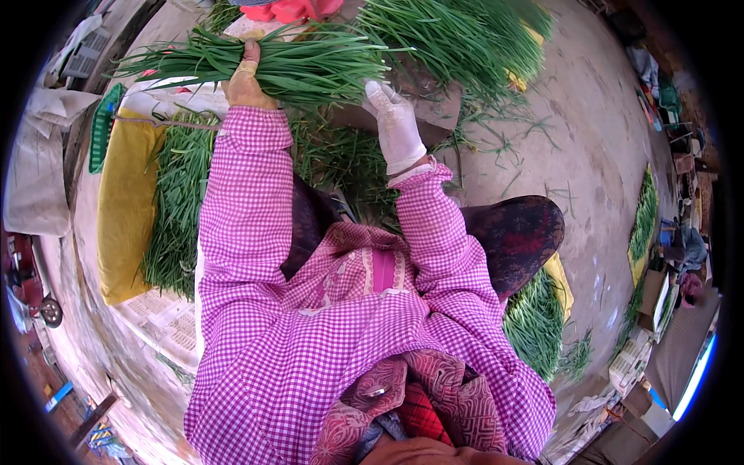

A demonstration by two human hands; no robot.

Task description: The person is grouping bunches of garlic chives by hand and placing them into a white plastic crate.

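Note:
My left hand point(249, 81) is wrapped round a bunch of garlic chives point(318, 74), held level across the top of the view. The dark leaf tips spread to the left, and the pale cut ends point right. In a white glove, my right hand point(397, 128) is beside those pale ends with its fingers bent together. What its fingers hold, if anything, is hidden. A large pile of garlic chives point(457, 43) lies just beyond my right hand. Loose green leaves point(341, 155) are scattered below, between my arms.
At left, more chives point(182, 209) lie beside a yellow cloth point(124, 217) on a white crate point(167, 322). Another heap of chives point(535, 329) is by my right knee. A green basket point(105, 128) stands far left; stray leaves litter the concrete floor point(604, 147).

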